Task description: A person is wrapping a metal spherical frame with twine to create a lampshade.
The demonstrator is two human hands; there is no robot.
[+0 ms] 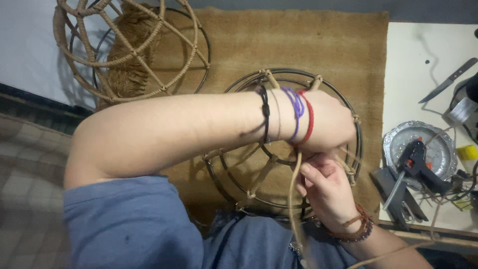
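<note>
A round black wire frame [245,79], partly wrapped in tan jute cord, lies on a brown fibre mat [279,40]. My left arm crosses over it, and my left hand [331,122] closes around the frame's right side, with black, purple and red cords on its wrist. Just below, my right hand [323,187], wearing a brown bead bracelet, pinches a tan cord [295,204] that runs down toward my blue shirt. What the left fingers grip is hidden.
A second frame, fully wrapped in rope [124,50], stands at the top left. On the white table at the right are a black glue gun [418,164] on a silver plate [440,137], a knife [448,79] and a yellow object [468,152]. Checked fabric [25,174] lies at the left.
</note>
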